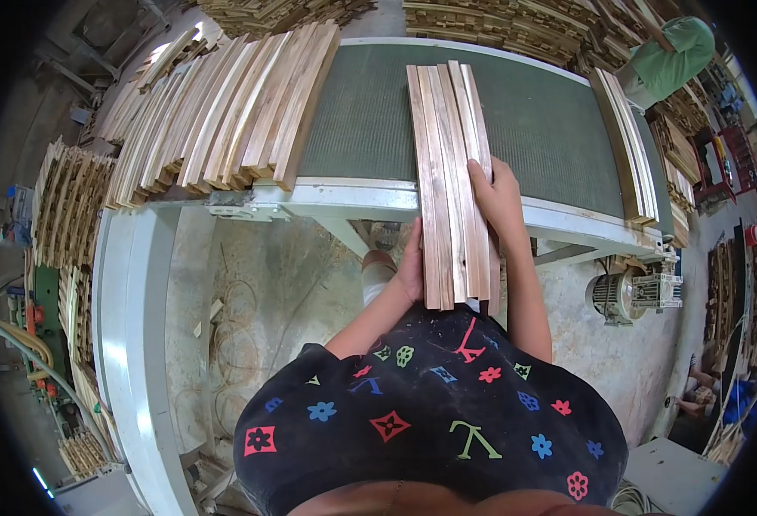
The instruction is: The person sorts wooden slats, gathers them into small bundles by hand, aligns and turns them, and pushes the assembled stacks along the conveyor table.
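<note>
A bundle of several wooden strips (450,189) lies side by side between my hands, its far part over the green conveyor belt (370,112) and its near end close to my body. My left hand (410,262) presses against the bundle's left edge near the bottom, its fingers partly hidden beneath the wood. On the right side, my right hand (499,199) grips the bundle's edge, thumb on top and the other fingers mostly out of sight. The strips' near ends are slightly uneven.
A long row of wooden strips (224,112) rests on the conveyor's left part. A few more strips (624,146) lie at its right end. A motor (617,297) hangs below the white frame (353,199). Someone in a green shirt (675,60) stands beyond, near stacked wood (516,30).
</note>
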Available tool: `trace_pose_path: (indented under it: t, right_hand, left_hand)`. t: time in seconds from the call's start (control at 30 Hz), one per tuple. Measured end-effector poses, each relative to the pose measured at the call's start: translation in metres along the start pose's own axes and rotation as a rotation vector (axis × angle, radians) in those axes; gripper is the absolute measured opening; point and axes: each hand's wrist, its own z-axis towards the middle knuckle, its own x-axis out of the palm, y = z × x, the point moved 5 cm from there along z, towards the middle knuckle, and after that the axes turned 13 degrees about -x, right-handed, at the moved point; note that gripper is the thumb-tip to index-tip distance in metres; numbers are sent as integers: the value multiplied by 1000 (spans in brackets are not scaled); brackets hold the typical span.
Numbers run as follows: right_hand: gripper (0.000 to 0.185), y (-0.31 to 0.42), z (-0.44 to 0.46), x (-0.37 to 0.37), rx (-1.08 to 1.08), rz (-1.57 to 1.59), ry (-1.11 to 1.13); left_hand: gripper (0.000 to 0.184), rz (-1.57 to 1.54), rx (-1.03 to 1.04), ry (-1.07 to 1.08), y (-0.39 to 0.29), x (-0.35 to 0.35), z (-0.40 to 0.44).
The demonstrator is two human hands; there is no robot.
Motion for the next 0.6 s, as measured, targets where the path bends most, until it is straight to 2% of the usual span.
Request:
trace_pose_path:
  t: [0.13, 0.17, 0.23, 0.27, 0.33, 0.37, 0.43, 0.53, 0.6]
  right_hand:
    - [48, -8, -8, 0, 76, 184, 52]
    - [51, -9, -11, -2, 57, 150, 36]
    - [59, -2, -20, -6, 15, 80, 10]
    - [70, 1, -24, -7, 21, 80, 79]
    - [81, 25, -29, -8, -101, -87, 125]
    - [87, 37, -30, -7, -71, -193, 216]
    - [101, 51, -31, 10, -44, -343, 330]
    - [104, 63, -31, 29, -19, -580, 457]
    - [102, 58, -33, 33, -77, -574, 381]
  left_hand:
    - [87, -18, -73, 6, 0, -7, -6]
    - [87, -17, -82, 17, -1, -6, -7]
    - [91, 45, -77, 11, -5, 0, -8]
    - [92, 96, -102, -13, -5, -4, -10]
    - [95, 195, -145, -59, -8, -10, -13]
    - [97, 263, -173, -114, -10, -13, -18]
    - [88, 377, -235, -189, -17, -29, -24]
    - [78, 652, -286, -296, -40, -39, -40]
    - [74, 883, -302, -344, -58, -40, -55]
